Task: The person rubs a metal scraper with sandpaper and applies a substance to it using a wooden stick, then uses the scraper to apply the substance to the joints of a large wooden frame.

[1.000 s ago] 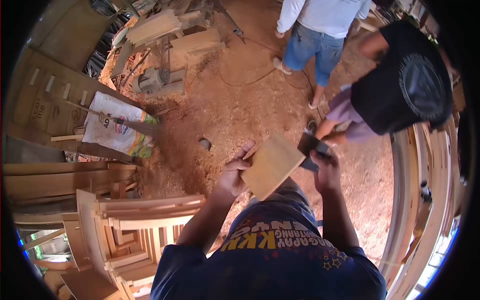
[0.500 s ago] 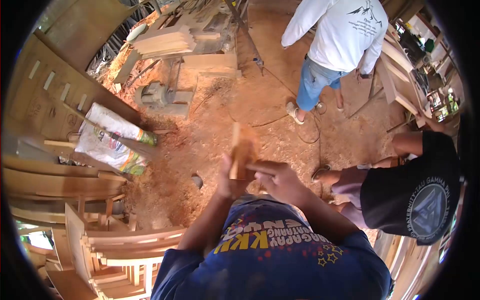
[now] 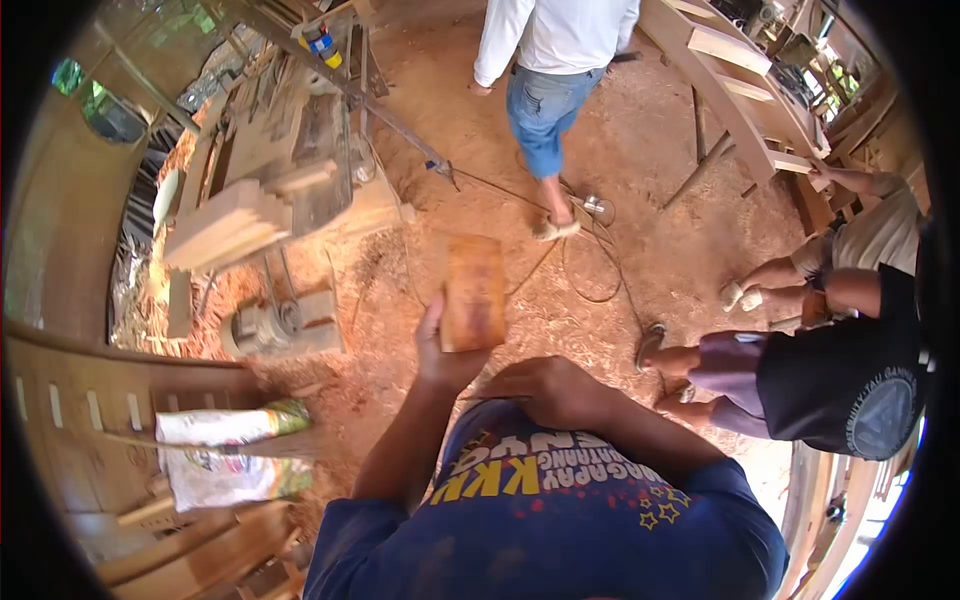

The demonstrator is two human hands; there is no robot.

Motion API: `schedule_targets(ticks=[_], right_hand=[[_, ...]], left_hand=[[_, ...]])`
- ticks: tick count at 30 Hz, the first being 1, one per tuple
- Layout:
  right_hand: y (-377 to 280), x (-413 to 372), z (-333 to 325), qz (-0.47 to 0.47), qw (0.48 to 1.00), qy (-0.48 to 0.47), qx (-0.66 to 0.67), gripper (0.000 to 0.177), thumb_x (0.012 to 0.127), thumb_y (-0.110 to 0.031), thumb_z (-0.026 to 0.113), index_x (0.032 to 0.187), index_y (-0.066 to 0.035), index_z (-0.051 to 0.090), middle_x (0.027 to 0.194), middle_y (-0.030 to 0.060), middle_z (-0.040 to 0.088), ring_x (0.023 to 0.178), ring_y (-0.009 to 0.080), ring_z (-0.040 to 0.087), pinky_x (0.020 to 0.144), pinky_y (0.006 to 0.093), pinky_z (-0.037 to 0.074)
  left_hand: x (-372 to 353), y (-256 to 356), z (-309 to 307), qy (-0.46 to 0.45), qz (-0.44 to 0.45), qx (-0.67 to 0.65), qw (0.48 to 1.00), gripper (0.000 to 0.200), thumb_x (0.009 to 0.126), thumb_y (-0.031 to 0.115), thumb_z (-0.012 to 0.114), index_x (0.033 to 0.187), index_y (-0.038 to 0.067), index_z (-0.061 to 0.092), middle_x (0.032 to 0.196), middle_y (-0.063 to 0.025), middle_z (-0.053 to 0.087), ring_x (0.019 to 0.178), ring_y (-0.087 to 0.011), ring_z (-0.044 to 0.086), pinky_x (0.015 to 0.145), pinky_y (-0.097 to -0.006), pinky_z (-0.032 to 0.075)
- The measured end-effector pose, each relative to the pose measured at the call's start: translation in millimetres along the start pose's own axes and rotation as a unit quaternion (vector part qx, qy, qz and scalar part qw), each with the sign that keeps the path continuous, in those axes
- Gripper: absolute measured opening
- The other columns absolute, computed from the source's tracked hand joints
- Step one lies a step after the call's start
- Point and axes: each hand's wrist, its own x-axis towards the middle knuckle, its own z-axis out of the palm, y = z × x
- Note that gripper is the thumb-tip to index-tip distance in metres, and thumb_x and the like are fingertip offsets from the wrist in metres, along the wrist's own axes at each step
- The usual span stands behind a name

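Note:
My left hand [image 3: 450, 358] grips a flat rectangular wood block [image 3: 473, 293] by its lower end, thumb along the left edge. The block's broad face is toward me, orange-brown with darker stains in the middle. My right hand [image 3: 548, 390] is apart from the block, close to the front of my blue shirt [image 3: 560, 500]. Its fingers are curled and point left. A thin, stick-like edge shows just below them, too indistinct to name.
Ahead, a person in a white shirt [image 3: 560, 35] stands near a looped cable [image 3: 600, 285]. At right are a person in a black shirt [image 3: 840, 380] and a wooden frame [image 3: 740, 75]. Stacked boards [image 3: 230, 225], a motor [image 3: 265, 325] and a white sack [image 3: 230, 455] are at left.
My right hand has come off the block and drawn back to my shirt. The block now shows its broad face. My view has swung right, and the person in white has stepped.

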Motion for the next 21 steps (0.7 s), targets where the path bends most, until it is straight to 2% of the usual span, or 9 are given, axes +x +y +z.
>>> schedule_targets(ticks=[3,7,10,11,13,15,16,17,21], right_hand=[[35,27,-35,0.036,0.982,0.131,0.131,0.043,0.086,0.003,0.064,0.128,-0.004,0.069,0.113,0.0181,0.073,0.104,0.0300,0.072,0.088,0.0379,0.057],[75,79,-124,0.228,0.902,0.368,0.002,0.029,0.094,0.005,0.062,0.120,-0.002,0.073,0.111,0.0170,0.074,0.099,0.0297,0.073,0.087,0.0349,0.056],[139,100,-130,0.203,0.917,0.344,-0.004,0.022,0.097,-0.002,0.063,0.117,0.000,0.072,0.113,0.0177,0.075,0.101,0.0322,0.074,0.089,0.0375,0.057],[162,104,-126,0.184,0.921,0.343,0.017,0.020,0.098,-0.005,0.064,0.116,0.001,0.072,0.114,0.0179,0.075,0.103,0.0326,0.074,0.089,0.0385,0.057],[175,122,-132,0.102,0.964,0.241,-0.035,0.026,0.093,-0.015,0.066,0.114,-0.001,0.073,0.115,0.0187,0.074,0.107,0.0348,0.072,0.094,0.0428,0.056],[182,140,-164,0.189,0.969,0.012,0.156,0.035,0.089,-0.006,0.067,0.124,-0.002,0.071,0.117,0.0208,0.072,0.107,0.0366,0.071,0.092,0.0441,0.056],[211,150,-161,0.018,0.995,0.028,0.098,0.032,0.090,-0.004,0.066,0.121,-0.002,0.072,0.114,0.0209,0.073,0.106,0.0384,0.071,0.090,0.0451,0.056],[221,163,-178,0.051,0.993,0.030,0.102,0.030,0.091,-0.002,0.065,0.120,-0.002,0.072,0.108,0.0197,0.074,0.103,0.0395,0.070,0.088,0.0450,0.056],[290,199,-286,0.103,0.961,0.176,0.185,0.028,0.087,-0.010,0.075,0.114,-0.001,0.072,0.098,0.0175,0.074,0.086,0.0286,0.071,0.080,0.0382,0.054]], left_hand=[[68,24,-21,0.023,-0.079,0.031,0.996,0.069,0.100,0.053,0.059,0.154,0.012,0.048,0.148,-0.0094,0.057,0.136,-0.0280,0.055,0.112,-0.0486,0.046],[143,29,3,-0.032,-0.188,0.015,0.981,0.053,0.104,0.040,0.059,0.143,0.004,0.055,0.129,-0.0097,0.067,0.119,-0.0220,0.065,0.104,-0.0361,0.051],[210,17,5,-0.053,-0.196,-0.011,0.979,0.048,0.104,0.036,0.062,0.138,0.003,0.058,0.122,-0.0069,0.069,0.112,-0.0222,0.067,0.100,-0.0352,0.052],[242,11,-41,-0.095,-0.029,0.279,0.955,0.043,0.104,0.032,0.061,0.136,0.003,0.059,0.120,-0.0063,0.069,0.112,-0.0226,0.067,0.099,-0.0362,0.053],[292,18,-53,-0.117,0.141,0.506,0.843,0.036,0.103,0.021,0.061,0.134,0.004,0.060,0.120,-0.0064,0.068,0.115,-0.0266,0.066,0.099,-0.0431,0.053],[341,45,-16,-0.117,0.005,0.221,0.968,0.054,0.105,0.042,0.049,0.147,0.007,0.052,0.140,-0.0082,0.060,0.129,-0.0255,0.058,0.110,-0.0459,0.046],[366,57,4,-0.089,-0.054,0.076,0.992,0.063,0.106,0.052,0.042,0.153,0.009,0.048,0.150,-0.0091,0.055,0.136,-0.0249,0.054,0.115,-0.0473,0.042],[384,64,18,-0.028,-0.047,0.084,0.995,0.065,0.106,0.054,0.043,0.153,0.010,0.048,0.150,-0.0107,0.055,0.137,-0.0260,0.053,0.116,-0.0474,0.041],[445,60,52,-0.137,-0.086,0.156,0.975,0.072,0.101,0.057,0.052,0.155,0.009,0.045,0.153,-0.0125,0.052,0.137,-0.0317,0.052,0.114,-0.0496,0.042]])
